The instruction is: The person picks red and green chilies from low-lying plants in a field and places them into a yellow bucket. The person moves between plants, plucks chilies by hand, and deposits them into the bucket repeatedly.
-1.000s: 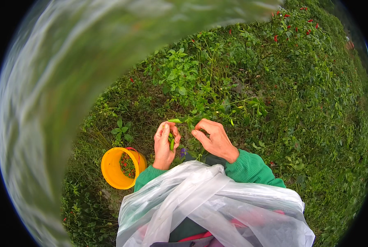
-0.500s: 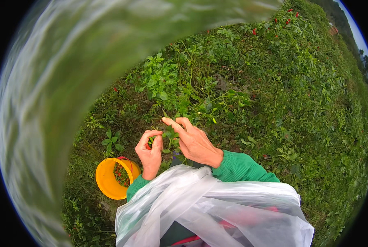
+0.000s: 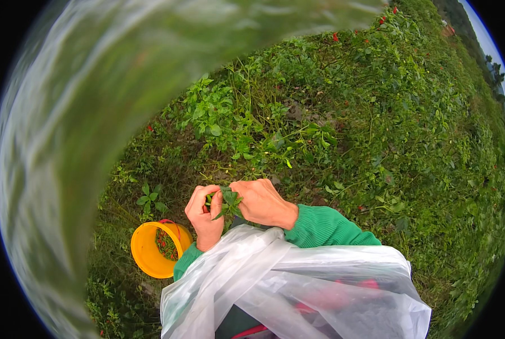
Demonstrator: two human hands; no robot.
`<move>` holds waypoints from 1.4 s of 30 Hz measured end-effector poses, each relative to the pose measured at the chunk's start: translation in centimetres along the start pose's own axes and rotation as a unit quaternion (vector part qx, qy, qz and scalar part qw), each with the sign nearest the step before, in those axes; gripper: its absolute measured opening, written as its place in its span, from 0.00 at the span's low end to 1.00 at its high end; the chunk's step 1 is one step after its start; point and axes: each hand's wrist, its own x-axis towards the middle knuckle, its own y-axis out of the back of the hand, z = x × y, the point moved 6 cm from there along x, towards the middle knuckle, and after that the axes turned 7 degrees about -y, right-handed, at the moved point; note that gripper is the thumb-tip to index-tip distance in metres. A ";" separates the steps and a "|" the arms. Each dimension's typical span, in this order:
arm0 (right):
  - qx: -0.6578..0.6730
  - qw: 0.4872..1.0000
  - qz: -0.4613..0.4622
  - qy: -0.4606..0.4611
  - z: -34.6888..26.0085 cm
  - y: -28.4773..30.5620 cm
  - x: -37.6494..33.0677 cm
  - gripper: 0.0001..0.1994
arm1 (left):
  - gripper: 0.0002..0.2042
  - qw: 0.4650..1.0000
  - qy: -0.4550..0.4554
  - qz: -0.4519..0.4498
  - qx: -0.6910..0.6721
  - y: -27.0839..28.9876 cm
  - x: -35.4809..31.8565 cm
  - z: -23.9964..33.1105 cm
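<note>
My left hand [image 3: 205, 221] is curled, with green chili peppers [image 3: 208, 201] showing between thumb and fingers. Right beside it, a leafy pepper sprig [image 3: 230, 200] fills the gap between both hands. My right hand [image 3: 266, 203] is closed at the sprig's right side, its fingertips tucked out of sight. A yellow bucket [image 3: 144, 251] stands by my left wrist, holding small red and green peppers [image 3: 164, 243].
Pepper plants [image 3: 216, 107] with scattered red peppers spread ahead and to the right. Clear plastic sheeting [image 3: 331, 265] covers my front, and a blurred translucent edge [image 3: 55, 141] blocks the upper left. Low weeds [image 3: 150, 196] grow near the bucket.
My right hand has drawn back toward me and its extended fingers have folded in at the sprig. The left hand stays nearly in place, still around the peppers.
</note>
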 end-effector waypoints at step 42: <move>0.337 0.913 0.144 -0.181 10.0 6.1 -2.6 0.13 | 0.04 0.986 0.035 -0.121 -0.109 -9.8 0.6 -1.8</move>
